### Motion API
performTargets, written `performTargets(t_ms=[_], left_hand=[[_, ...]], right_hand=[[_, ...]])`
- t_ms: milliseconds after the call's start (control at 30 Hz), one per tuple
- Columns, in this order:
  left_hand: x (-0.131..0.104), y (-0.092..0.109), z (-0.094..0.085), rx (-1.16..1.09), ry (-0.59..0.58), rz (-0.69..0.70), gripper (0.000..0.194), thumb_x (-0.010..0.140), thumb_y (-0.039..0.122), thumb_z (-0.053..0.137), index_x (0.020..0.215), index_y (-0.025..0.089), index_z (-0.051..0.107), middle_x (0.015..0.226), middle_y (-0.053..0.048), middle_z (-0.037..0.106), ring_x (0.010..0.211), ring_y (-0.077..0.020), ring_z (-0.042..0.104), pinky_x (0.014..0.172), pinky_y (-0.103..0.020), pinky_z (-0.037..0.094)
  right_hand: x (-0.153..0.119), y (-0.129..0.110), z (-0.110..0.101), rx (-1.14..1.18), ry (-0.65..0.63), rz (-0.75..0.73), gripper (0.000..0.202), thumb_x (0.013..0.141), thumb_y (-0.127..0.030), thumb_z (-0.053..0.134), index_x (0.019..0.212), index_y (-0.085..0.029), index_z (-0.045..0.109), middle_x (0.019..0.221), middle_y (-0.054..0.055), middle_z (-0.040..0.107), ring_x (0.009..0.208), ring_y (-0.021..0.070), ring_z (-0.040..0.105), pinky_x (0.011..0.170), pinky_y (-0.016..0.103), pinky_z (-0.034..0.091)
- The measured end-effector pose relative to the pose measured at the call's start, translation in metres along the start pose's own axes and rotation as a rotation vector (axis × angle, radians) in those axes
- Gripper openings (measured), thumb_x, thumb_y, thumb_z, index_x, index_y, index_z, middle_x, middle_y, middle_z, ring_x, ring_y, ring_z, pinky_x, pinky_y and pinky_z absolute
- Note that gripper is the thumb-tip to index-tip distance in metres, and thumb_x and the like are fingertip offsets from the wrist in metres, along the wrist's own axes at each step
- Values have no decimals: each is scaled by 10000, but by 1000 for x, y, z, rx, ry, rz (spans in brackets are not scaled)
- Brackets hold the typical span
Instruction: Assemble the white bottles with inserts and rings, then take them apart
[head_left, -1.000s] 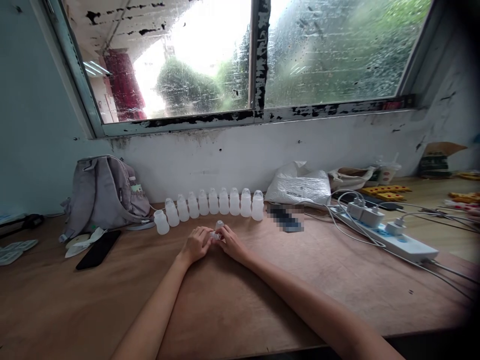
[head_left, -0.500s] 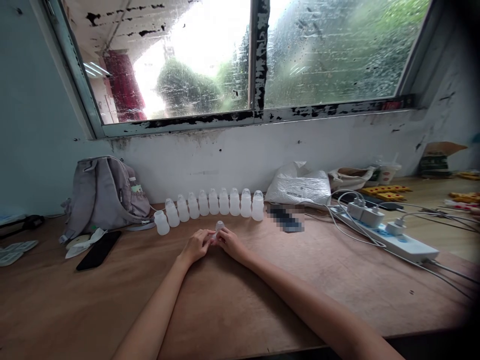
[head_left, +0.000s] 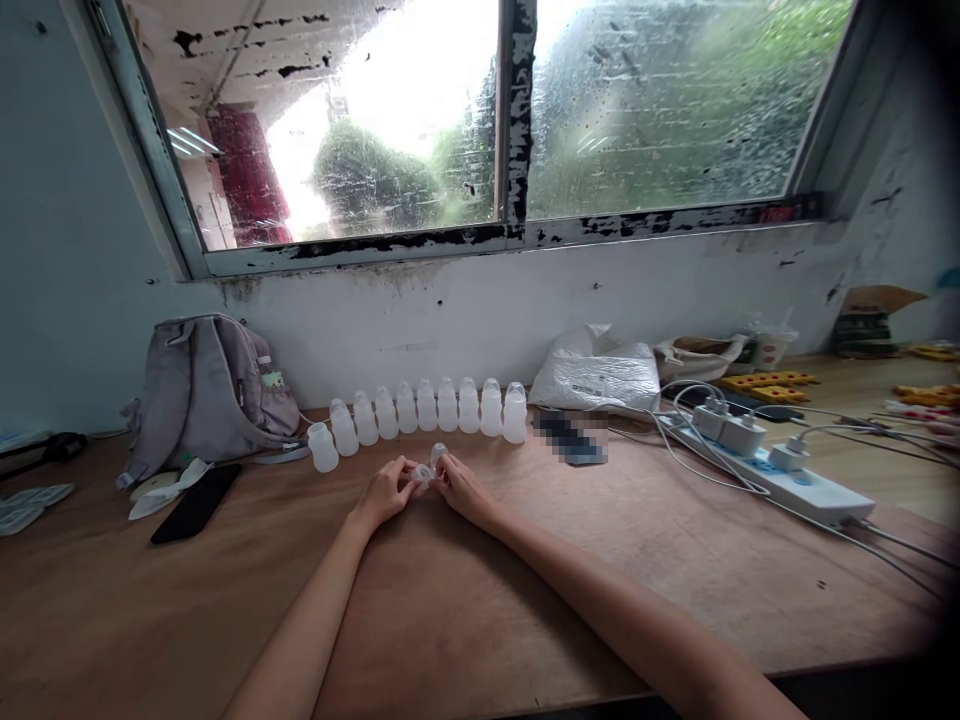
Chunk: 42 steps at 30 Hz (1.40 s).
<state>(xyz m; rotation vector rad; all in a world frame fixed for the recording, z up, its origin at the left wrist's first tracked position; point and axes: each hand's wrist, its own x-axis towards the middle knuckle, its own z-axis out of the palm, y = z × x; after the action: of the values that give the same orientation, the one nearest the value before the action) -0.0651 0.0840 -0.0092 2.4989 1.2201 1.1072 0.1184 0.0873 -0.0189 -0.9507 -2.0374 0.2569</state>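
Note:
Near the middle of the brown table, my left hand pinches a small clear piece between its fingertips. Just right of it, my right hand grips a clear dome-shaped cap, whose top shows above the fingers. The two pieces are close together; whether they touch is hard to tell. Behind my hands stands a curved row of several frosted white bottles with clear tops, such as the rightmost bottle. The leftmost bottle has no clear dome on it.
On the left are a grey backpack and a black phone. Behind on the right lies a silvery plastic bag, with a dark blurred object before it. A white power strip with plugs and cables runs along the right.
My left hand has shifted slightly left, away from my right hand. The small clear piece in its fingers now shows apart from the dome cap.

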Motion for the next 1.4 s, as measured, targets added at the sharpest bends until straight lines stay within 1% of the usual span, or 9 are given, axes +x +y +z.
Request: performTargets(t_ms=[100, 267, 400, 500, 633, 867, 1033, 1233, 1400], left_hand=[[-1, 1, -2, 22, -37, 12, 143, 754, 238, 524, 891, 200, 513, 829, -45, 591, 782, -176, 573, 720, -313, 464], [0, 13, -8, 77, -44, 128, 255, 751, 207, 514, 1005, 219, 527, 997, -64, 547, 929, -189, 527, 833, -338, 420], [1, 20, -6, 158, -90, 197, 172, 756, 225, 510, 908, 229, 592, 1040, -57, 522, 944, -187, 510, 842, -324, 405], [0, 14, -3, 246, -73, 111, 126, 761, 257, 515, 846, 223, 602, 1041, -45, 525, 938, -185, 508, 828, -314, 404], [0, -9, -3, 410, 41, -143, 129, 753, 257, 524, 843, 220, 609, 1033, -42, 525, 942, -192, 500, 819, -319, 400], [-3, -40, -6, 509, 196, -369, 146, 721, 220, 531, 845, 185, 600, 1051, -80, 487, 985, -239, 459, 823, -356, 385], [-2, -40, -4, 550, 238, -414, 154, 723, 252, 516, 843, 162, 552, 969, -82, 503, 913, -232, 476, 794, -347, 390], [-1, -31, -5, 594, 211, -387, 182, 737, 247, 493, 906, 179, 497, 955, -67, 513, 910, -216, 470, 777, -320, 377], [-2, -28, -6, 635, 185, -429, 99, 742, 278, 480, 775, 186, 495, 888, -59, 521, 882, -226, 467, 715, -326, 373]], right_hand=[[1, 1, 0, 45, 88, 62, 64, 750, -218, 471, 775, -199, 415, 767, 11, 480, 603, 125, 470, 587, 247, 405], [5, 7, -4, 91, 286, 259, 112, 748, -246, 446, 840, -194, 408, 760, 11, 517, 605, 128, 514, 603, 251, 434], [8, 22, -9, 26, 356, 373, 133, 748, -250, 404, 858, -181, 430, 778, 26, 523, 611, 130, 522, 604, 251, 438], [11, 37, -17, -49, 340, 407, 166, 710, -210, 422, 863, -174, 478, 802, 36, 512, 660, 139, 517, 659, 260, 425], [11, 55, -34, -174, 289, 461, 275, 668, -179, 449, 938, -149, 497, 809, 53, 518, 751, 167, 508, 714, 270, 390], [9, 70, -57, -382, 161, 544, 183, 648, -201, 496, 806, -125, 548, 810, 95, 540, 760, 196, 502, 700, 274, 343], [9, 69, -62, -459, 109, 579, 199, 664, -224, 484, 819, -117, 546, 796, 99, 539, 745, 199, 504, 673, 268, 333], [9, 68, -59, -484, 64, 540, 204, 668, -180, 465, 849, -133, 545, 844, 96, 536, 805, 202, 502, 729, 274, 319], [8, 72, -58, -478, 57, 518, 201, 675, -155, 451, 847, -152, 554, 871, 87, 531, 814, 191, 506, 727, 266, 320]])
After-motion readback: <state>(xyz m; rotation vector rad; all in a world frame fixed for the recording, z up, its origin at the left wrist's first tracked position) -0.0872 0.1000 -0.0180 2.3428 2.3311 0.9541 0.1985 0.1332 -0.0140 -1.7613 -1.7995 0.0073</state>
